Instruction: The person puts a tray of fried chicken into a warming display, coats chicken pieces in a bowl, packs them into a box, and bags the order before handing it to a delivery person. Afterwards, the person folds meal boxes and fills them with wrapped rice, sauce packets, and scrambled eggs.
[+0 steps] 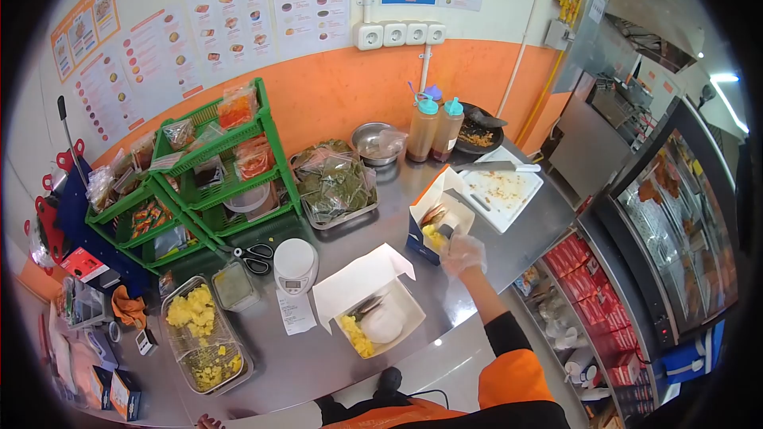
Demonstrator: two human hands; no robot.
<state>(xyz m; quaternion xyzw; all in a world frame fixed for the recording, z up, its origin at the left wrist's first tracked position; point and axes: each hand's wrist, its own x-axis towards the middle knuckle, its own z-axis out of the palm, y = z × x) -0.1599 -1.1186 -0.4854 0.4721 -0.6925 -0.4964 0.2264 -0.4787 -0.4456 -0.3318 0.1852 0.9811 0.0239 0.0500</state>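
Observation:
My right hand (464, 255), in a clear plastic glove, reaches into the near side of an orange and dark-blue food box (422, 240). Its fingers are closed together at a small dark piece I cannot make out, beside yellow shredded food (434, 236). Only some fingertips of my left hand (208, 423) show at the bottom edge, near the metal tray; their grip is hidden. Between the hands stands an open white box (404, 292) with a white rice mound (383, 322), yellow food and dark slices.
A wire-racked metal tray (248, 365) holds yellow food. Scissors (256, 258), a digital scale (296, 268) and a receipt (295, 314) lie near it. Behind are green crates (274, 151), wrapped leaves (334, 183), sauce bottles (422, 132), and a knife (497, 166) on a white cutting board (517, 201).

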